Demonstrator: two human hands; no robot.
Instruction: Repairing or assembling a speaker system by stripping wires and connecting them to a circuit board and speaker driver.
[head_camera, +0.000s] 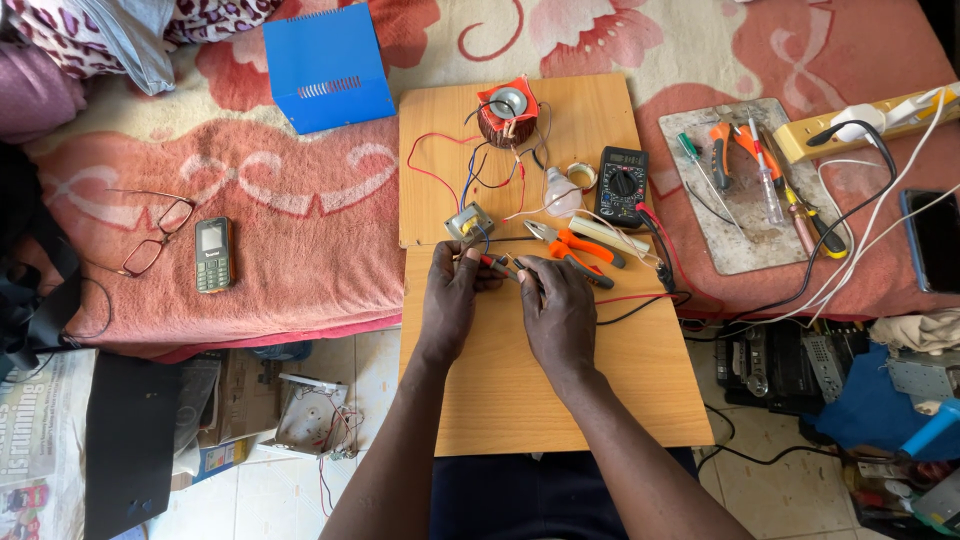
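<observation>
Between the 2 hands, at the near edge of the upper wooden board (600, 110), a bundle of thin wire ends (503, 265) is being held. The left hand (450, 295) is closing its fingers around the red lead on its side; the right hand (558, 305) is pinching the opposite ends. How tightly either grip is closed cannot be told, since the fingertips are hiding the contact.

Just beyond the left grip, a small transformer (468, 224) is sitting on the board, its wires running back toward the hands. Just beyond the right grip, orange-handled pliers (570, 245) are lying, with a black multimeter (621, 185) farther out.

Risks, as judged from this layout:
1. Pulling on the leads is likely dragging the light transformer off the board edge.
2. Bare conductor ends are sitting close together; touching strands could short if the power strip (870, 125) is feeding the circuit.
3. Loose red and black wires (640, 300) beside the right wrist could snag it.
</observation>
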